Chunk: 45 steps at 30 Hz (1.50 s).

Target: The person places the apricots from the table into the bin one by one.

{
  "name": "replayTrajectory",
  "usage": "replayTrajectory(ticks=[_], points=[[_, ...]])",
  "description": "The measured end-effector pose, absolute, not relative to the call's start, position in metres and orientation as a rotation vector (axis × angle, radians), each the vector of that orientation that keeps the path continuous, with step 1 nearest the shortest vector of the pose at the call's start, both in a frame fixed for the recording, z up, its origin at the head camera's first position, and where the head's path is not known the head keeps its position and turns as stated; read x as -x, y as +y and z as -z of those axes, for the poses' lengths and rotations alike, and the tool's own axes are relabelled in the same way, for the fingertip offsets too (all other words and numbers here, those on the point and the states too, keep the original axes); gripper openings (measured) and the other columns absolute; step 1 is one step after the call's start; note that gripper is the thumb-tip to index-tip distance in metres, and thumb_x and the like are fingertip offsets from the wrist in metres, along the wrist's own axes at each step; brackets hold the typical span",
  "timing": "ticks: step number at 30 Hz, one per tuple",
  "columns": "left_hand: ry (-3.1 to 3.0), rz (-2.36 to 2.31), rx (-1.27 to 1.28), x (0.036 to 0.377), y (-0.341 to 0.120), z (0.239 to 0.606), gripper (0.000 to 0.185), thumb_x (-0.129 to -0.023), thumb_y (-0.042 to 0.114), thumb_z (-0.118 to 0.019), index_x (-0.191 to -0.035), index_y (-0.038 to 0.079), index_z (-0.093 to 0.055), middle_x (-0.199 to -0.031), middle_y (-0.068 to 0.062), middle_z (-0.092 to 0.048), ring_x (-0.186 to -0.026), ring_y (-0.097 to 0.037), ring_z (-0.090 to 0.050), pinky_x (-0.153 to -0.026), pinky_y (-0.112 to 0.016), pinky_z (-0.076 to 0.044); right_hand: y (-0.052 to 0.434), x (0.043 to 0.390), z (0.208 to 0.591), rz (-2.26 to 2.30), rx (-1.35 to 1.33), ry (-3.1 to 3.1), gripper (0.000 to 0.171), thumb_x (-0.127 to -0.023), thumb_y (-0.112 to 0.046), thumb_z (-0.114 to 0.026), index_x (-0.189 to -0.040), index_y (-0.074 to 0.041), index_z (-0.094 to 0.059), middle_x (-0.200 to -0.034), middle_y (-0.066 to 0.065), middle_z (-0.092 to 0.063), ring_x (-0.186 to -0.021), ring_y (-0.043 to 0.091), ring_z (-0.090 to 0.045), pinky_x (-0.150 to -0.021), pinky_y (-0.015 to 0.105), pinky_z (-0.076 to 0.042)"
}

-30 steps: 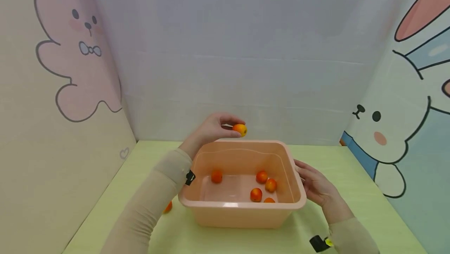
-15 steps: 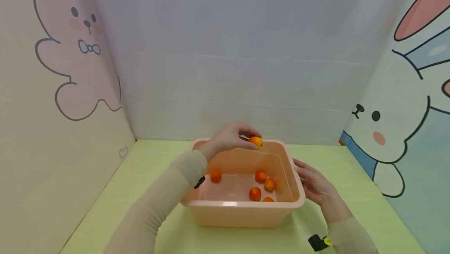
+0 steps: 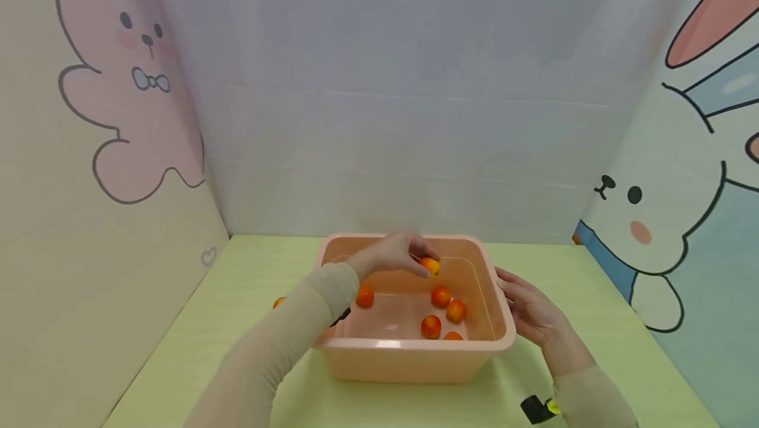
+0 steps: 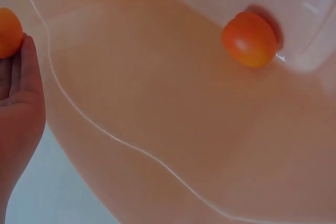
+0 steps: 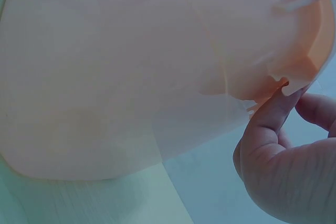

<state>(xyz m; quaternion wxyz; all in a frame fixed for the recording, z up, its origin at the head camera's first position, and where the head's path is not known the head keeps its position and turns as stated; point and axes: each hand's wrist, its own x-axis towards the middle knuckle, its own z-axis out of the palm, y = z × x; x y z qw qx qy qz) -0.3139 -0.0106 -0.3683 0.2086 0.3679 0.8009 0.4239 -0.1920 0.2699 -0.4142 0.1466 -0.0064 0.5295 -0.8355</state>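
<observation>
My left hand (image 3: 396, 253) is over the inside of a peach-coloured plastic basin (image 3: 409, 345), pinching a small yellow-orange fruit (image 3: 431, 266) between thumb and fingers. In the left wrist view this fruit (image 4: 9, 32) sits at the fingertips, partly cut off by the frame edge. Several orange-red round fruits lie on the basin floor: one at the left (image 3: 364, 296), the others grouped at the right (image 3: 440, 296). At the basin's right side my right hand (image 3: 536, 309) grips the rim, its fingertips tucked under the lip (image 5: 289, 88).
Another orange fruit (image 3: 279, 301) lies on the pale green table (image 3: 237, 296) left of the basin, partly hidden by my left sleeve. A white backdrop (image 3: 415, 118) rises behind, and side panels with cartoon animals flank the table.
My left hand has carried the fruit rightward from beyond the back rim, then down and inward over the basin. My right hand has stayed at the rim.
</observation>
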Motion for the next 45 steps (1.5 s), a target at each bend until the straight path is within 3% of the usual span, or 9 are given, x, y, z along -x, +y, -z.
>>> replayTrajectory(ticks=[18,26,36,45], points=[[2.204,-1.087,-0.989,0.320,-0.020,0.376,0.036,-0.085,0.004,-0.077,-0.120,0.002,-0.070,-0.103,0.003,-0.069,-0.094,-0.016,-0.064,-0.085,-0.025,-0.054,0.267,0.192,0.410,2.403,-0.023,1.517,0.032,-0.107,-0.014,-0.043,-0.109,-0.028,-0.072,-0.114,-0.004,-0.066,-0.101,0.013,-0.062,-0.092,0.032,-0.053],[2.232,-1.085,-0.933,0.319,-0.024,0.371,0.044,-0.086,0.008,-0.078,-0.128,0.005,-0.066,-0.128,-0.011,-0.065,-0.119,-0.028,-0.059,-0.096,-0.032,-0.051,0.265,0.193,0.409,2.403,-0.061,1.527,0.030,-0.107,-0.015,-0.044,-0.108,-0.029,-0.071,-0.114,-0.003,-0.065,-0.101,0.014,-0.062,-0.092,0.033,-0.054],[2.089,-1.401,-0.986,0.308,-0.033,0.330,0.044,-0.090,0.007,-0.073,-0.132,0.001,-0.060,-0.133,-0.019,-0.060,-0.116,-0.024,-0.062,-0.093,-0.032,-0.053,0.267,0.194,0.412,2.393,-0.008,1.514,0.035,-0.107,-0.014,-0.041,-0.109,-0.029,-0.073,-0.115,-0.004,-0.066,-0.101,0.013,-0.062,-0.092,0.032,-0.053],[2.042,-1.450,-1.078,0.287,-0.046,0.285,0.049,-0.091,0.005,-0.071,-0.137,0.004,-0.057,-0.129,-0.010,-0.064,-0.121,-0.034,-0.058,-0.094,-0.033,-0.052,0.269,0.193,0.414,2.403,0.004,1.517,0.033,-0.107,-0.014,-0.041,-0.110,-0.028,-0.071,-0.115,-0.002,-0.065,-0.102,0.014,-0.062,-0.092,0.033,-0.053]])
